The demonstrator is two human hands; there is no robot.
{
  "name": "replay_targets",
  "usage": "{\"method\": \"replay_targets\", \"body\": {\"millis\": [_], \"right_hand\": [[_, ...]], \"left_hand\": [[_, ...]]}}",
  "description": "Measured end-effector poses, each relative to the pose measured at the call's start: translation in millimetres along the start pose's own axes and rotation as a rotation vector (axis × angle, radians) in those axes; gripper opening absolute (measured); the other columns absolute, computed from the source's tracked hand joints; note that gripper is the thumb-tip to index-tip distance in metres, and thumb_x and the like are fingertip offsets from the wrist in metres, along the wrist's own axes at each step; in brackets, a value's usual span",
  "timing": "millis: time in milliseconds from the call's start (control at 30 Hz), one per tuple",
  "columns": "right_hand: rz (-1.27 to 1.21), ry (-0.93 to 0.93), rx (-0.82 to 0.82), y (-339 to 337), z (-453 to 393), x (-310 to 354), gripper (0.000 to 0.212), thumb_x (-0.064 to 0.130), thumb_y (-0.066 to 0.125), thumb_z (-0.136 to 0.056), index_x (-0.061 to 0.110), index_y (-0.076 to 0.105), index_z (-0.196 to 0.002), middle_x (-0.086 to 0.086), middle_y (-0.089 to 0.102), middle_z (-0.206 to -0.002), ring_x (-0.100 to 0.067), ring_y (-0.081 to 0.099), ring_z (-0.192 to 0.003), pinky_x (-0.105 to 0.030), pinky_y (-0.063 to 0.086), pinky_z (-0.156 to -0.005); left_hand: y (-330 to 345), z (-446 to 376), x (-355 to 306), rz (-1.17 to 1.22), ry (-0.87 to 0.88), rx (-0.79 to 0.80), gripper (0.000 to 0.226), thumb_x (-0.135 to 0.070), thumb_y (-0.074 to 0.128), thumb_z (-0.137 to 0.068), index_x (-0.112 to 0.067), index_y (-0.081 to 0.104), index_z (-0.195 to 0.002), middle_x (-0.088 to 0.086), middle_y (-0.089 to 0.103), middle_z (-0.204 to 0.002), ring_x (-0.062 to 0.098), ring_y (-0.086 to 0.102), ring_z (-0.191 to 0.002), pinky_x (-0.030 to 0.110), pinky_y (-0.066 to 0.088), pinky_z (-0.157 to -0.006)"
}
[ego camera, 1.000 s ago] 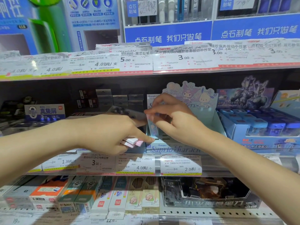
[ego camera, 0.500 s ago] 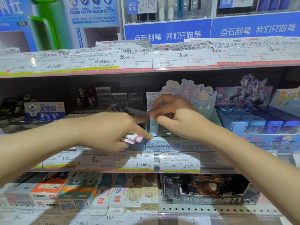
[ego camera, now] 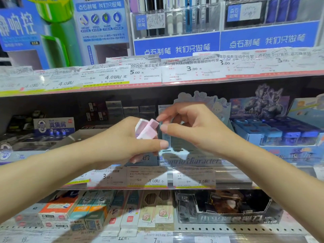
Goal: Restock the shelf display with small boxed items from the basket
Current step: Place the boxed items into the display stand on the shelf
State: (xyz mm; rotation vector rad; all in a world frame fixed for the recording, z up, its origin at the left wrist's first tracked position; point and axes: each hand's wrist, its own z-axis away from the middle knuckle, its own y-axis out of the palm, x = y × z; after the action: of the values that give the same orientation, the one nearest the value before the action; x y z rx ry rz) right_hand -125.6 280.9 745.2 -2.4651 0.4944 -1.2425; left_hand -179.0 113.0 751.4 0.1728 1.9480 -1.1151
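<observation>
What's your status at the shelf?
Left hand grips pink boxes. Right hand pinching toward them, empty. Display just behind, nothing blocking.

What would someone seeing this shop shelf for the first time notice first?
Two bare arms meet mid-frame: the left hand holds small pink and white boxes, and the right hand reaches its fingertips to them. Behind them on the middle shelf stands a pastel cartoon-character display box, with a blue tray of small boxes to its right. Strips of price tags edge the shelf above.
</observation>
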Motion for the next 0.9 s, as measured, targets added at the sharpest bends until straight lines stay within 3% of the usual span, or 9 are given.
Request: {"method": "replay_targets", "body": {"millis": [133,233,300,400,467,533,600,700,900], "right_hand": [[-0.029,0.023,0.019,6.3,2.1,4.7,0.013,0.012,0.073,-0.075,0.015,0.068,-0.087,0.002,0.062,-0.076,-0.007,0.049,-0.065,-0.021,0.043,-0.064],[-0.026,0.055,0.016,7.7,4.3,4.3,0.022,0.016,0.078,-0.067,0.017,0.066,-0.085,-0.005,0.066,-0.083,-0.012,0.048,-0.062,-0.020,0.043,-0.058],[-0.029,0.081,0.015,8.4,5.4,2.8,0.025,0.015,0.080,-0.065,0.014,0.066,-0.086,-0.012,0.068,-0.087,-0.016,0.050,-0.063,-0.025,0.046,-0.059],[-0.026,0.101,0.015,6.7,6.2,2.3,0.023,0.012,0.078,-0.067,0.011,0.067,-0.087,-0.005,0.068,-0.078,-0.014,0.056,-0.064,-0.024,0.049,-0.062],[-0.038,0.112,0.035,4.3,7.0,3.2,0.018,0.007,0.075,-0.071,0.014,0.067,-0.087,0.002,0.066,-0.071,-0.012,0.057,-0.065,-0.021,0.050,-0.063],[-0.039,0.120,0.046,1.9,7.6,3.8,0.017,0.003,0.071,-0.075,0.016,0.067,-0.086,0.006,0.064,-0.067,-0.012,0.060,-0.069,-0.023,0.051,-0.069],[-0.045,0.119,0.043,-0.1,7.3,3.3,0.018,0.004,0.072,-0.074,0.014,0.067,-0.087,0.002,0.067,-0.072,-0.012,0.061,-0.073,-0.028,0.052,-0.076],[-0.036,0.130,0.027,-1.6,6.7,2.2,0.017,0.008,0.073,-0.073,0.013,0.068,-0.088,-0.014,0.071,-0.090,-0.013,0.061,-0.077,-0.040,0.052,-0.087],[-0.093,0.156,-0.008,-7.7,7.8,-1.9,0.012,0.005,0.071,-0.074,0.015,0.069,-0.081,-0.003,0.070,-0.084,-0.011,0.063,-0.080,-0.028,0.052,-0.085]], "left_hand": [[5.2,-0.1,-2.3,0.142,-0.080,0.116,0.018,-0.019,0.075,-0.074,-0.011,0.061,-0.065,0.001,0.052,-0.037,0.008,0.033,-0.031,0.026,0.024,-0.047],[6.6,-0.8,-0.5,0.175,-0.097,0.147,0.012,-0.026,0.073,-0.061,-0.018,0.066,-0.063,0.005,0.054,-0.049,0.008,0.034,-0.033,0.021,0.027,-0.044],[8.0,-1.3,-0.3,0.219,-0.104,0.163,0.010,-0.017,0.074,-0.064,-0.017,0.066,-0.069,-0.001,0.051,-0.046,0.006,0.033,-0.033,0.018,0.024,-0.042],[9.2,-0.5,-2.0,0.288,-0.123,0.228,0.011,-0.014,0.075,-0.064,-0.019,0.067,-0.067,-0.005,0.045,-0.044,0.005,0.032,-0.034,0.023,0.017,-0.045],[11.1,0.8,-5.1,0.346,-0.140,0.227,0.007,-0.018,0.070,-0.075,-0.019,0.069,-0.068,-0.001,0.050,-0.048,0.003,0.035,-0.032,0.017,0.022,-0.041],[12.6,-0.3,-5.8,0.405,-0.182,0.143,0.021,-0.020,0.052,-0.093,-0.003,0.062,-0.086,0.008,0.053,-0.060,0.001,0.044,-0.029,0.010,0.033,-0.037],[14.5,-0.1,-5.6,0.456,-0.181,0.093,0.028,-0.018,0.036,-0.099,0.004,0.052,-0.096,0.011,0.051,-0.063,0.001,0.049,-0.030,0.009,0.038,-0.035],[15.2,1.9,-7.8,0.604,-0.196,0.102,0.024,-0.012,0.032,-0.099,0.005,0.048,-0.096,0.007,0.055,-0.054,0.002,0.052,-0.030,0.011,0.040,-0.033],[12.1,4.9,-4.8,0.719,-0.242,0.100,0.022,-0.012,0.037,-0.097,0.002,0.050,-0.086,0.008,0.056,-0.053,0.005,0.053,-0.030,0.014,0.041,-0.031]]}}
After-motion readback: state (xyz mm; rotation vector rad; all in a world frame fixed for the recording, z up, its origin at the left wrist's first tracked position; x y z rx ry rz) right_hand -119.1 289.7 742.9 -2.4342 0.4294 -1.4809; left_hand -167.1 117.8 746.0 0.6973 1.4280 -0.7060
